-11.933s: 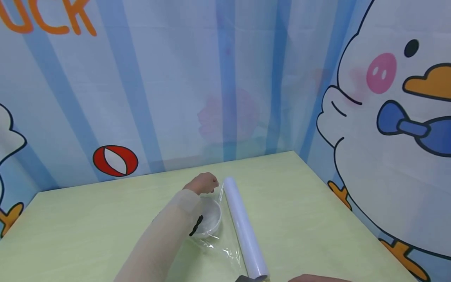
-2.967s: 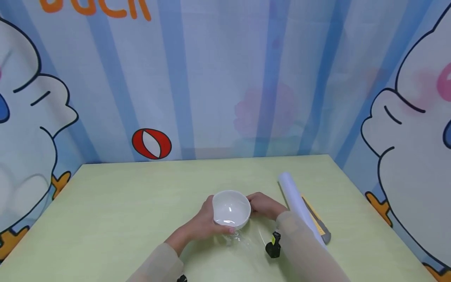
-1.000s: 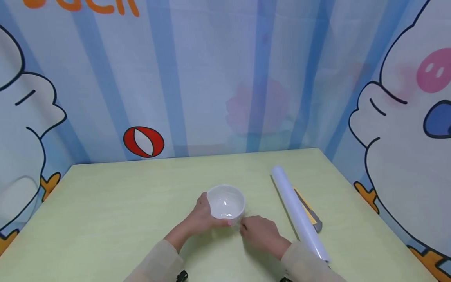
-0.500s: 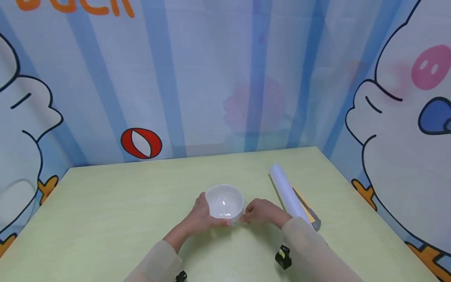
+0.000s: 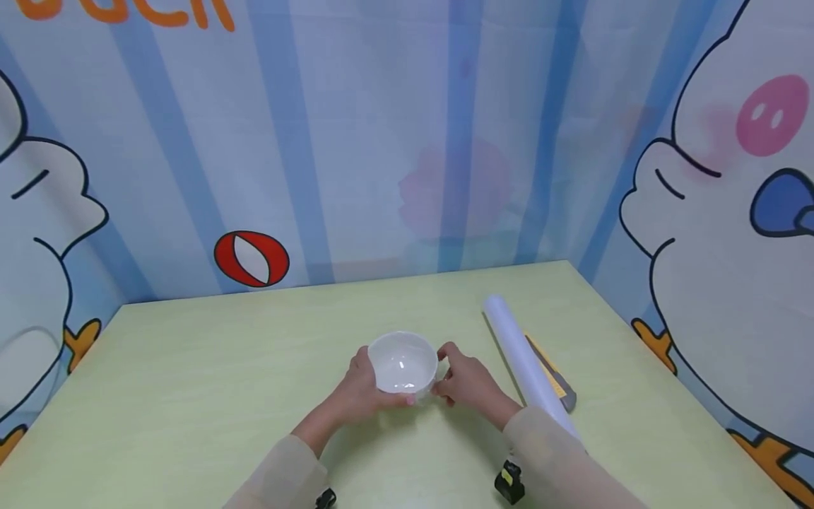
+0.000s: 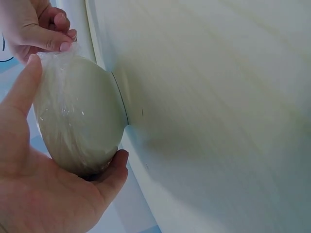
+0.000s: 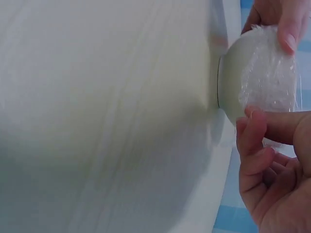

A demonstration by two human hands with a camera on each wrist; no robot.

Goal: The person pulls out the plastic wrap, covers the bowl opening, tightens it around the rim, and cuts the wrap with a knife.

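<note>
A white bowl [image 5: 403, 362] is held just over the table, its mouth toward the head camera. My left hand [image 5: 361, 390] grips it from the left, thumb along the near side and fingers on the far side. Crinkled clear plastic wrap [image 6: 60, 114] clings around the side of the bowl near its rim, while the lower bowl shows bare in both wrist views. At the right of the bowl, my right hand [image 5: 469, 382] pinches the gathered edge of the wrap between thumb and forefinger. Its other fingers are curled.
A long roll of wrap [image 5: 524, 360] lies slanted on the pale green table [image 5: 242, 353], right of the hands. Beside it, partly hidden, is a grey and yellow utility knife [image 5: 566, 392]. A printed cloth [image 5: 369, 141] hangs behind the table.
Earlier the bowl stood among stretched wrap beside the roll; now it is in my left hand with wrap gathered around it. Lately my right hand has worked along its right side.
</note>
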